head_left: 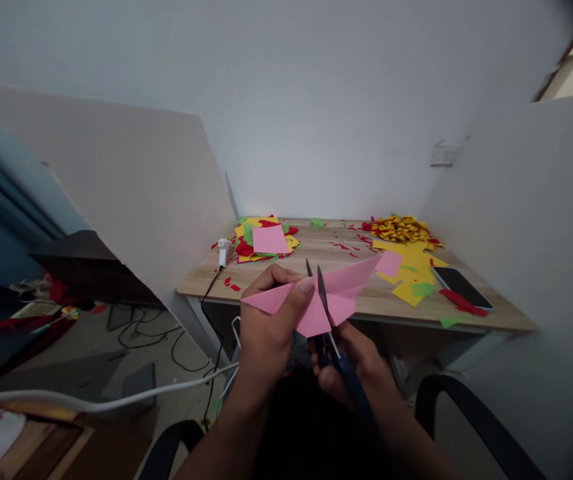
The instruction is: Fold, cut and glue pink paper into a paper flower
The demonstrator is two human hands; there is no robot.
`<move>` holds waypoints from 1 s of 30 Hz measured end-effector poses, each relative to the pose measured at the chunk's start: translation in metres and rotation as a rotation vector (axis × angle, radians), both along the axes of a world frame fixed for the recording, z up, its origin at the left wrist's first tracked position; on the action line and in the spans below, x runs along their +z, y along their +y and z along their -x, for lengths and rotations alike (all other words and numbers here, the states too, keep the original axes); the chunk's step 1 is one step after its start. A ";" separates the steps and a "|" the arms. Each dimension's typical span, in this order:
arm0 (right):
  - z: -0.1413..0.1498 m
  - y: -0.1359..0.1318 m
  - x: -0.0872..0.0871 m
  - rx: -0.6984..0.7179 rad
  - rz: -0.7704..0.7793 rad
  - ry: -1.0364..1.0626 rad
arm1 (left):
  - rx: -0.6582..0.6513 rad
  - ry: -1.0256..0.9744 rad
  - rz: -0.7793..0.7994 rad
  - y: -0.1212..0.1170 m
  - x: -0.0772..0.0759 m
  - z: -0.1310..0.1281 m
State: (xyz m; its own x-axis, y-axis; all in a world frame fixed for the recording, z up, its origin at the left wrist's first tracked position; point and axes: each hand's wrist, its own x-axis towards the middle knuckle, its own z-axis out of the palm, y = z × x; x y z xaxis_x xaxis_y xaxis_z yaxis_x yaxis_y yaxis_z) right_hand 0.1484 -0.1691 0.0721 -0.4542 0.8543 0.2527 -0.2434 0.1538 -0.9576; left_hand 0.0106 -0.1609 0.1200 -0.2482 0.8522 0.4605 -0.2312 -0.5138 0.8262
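The left hand (279,327) is holding the folded pink paper (344,310) at the centre of the frame, in front of the near edge of the table (316,250). Its grip is closed: the thumb is pressing on the near face, and the fingers are bearing on the far side. The right hand (366,363) is holding the scissors (349,380) by the handles at lower centre. The blades are standing slightly apart and pointing up the frame, one passing in front of the paper and the other showing its tip above the top edge.

Caution: the left thumb tip is lying just beside the front blade. Closing the blades with the thumb that near could nick the skin; a small slip of either hand would be sufficient cause.

The paper is extending unsupported on both sides of the grip. Flexing of these wings could shift the folded layers, producing an uneven cut. Twisting the scissors could pinch or tear the paper instead of shearing it.

At right of the frame, a phone (461,287) is resting beside yellow paper (411,267); loose scraps are lying nearby.
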 end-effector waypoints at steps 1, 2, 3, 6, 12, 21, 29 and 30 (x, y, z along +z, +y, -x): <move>0.000 0.000 -0.001 0.000 0.002 -0.001 | 0.001 0.002 0.003 0.000 0.000 0.000; 0.000 0.001 -0.001 0.000 0.002 -0.006 | 0.004 0.002 0.004 0.001 -0.001 0.000; 0.000 0.001 -0.001 -0.001 0.000 -0.015 | 0.007 0.004 0.005 0.001 -0.001 0.000; 0.000 0.001 -0.002 -0.004 -0.014 -0.027 | 0.018 0.013 0.009 0.001 -0.001 -0.001; -0.001 0.000 -0.001 0.003 -0.021 -0.036 | 0.039 0.029 0.031 0.001 -0.001 -0.001; -0.003 0.002 -0.001 -0.007 -0.067 -0.091 | 0.046 0.040 0.015 0.001 -0.001 -0.001; -0.027 0.018 -0.022 0.103 -0.055 -0.266 | 0.160 -0.127 0.019 0.032 -0.014 0.007; -0.033 0.027 -0.029 0.094 -0.068 -0.292 | 0.175 -0.157 0.012 0.039 -0.016 0.009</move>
State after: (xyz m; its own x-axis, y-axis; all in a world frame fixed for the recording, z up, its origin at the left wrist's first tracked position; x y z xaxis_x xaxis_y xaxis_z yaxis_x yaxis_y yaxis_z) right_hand 0.1814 -0.1425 0.0428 -0.5920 0.7909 0.1553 0.0239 0.2098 -0.9775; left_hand 0.0011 -0.1222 0.1041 -0.4602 0.7952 0.3949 -0.2654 -0.5476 0.7935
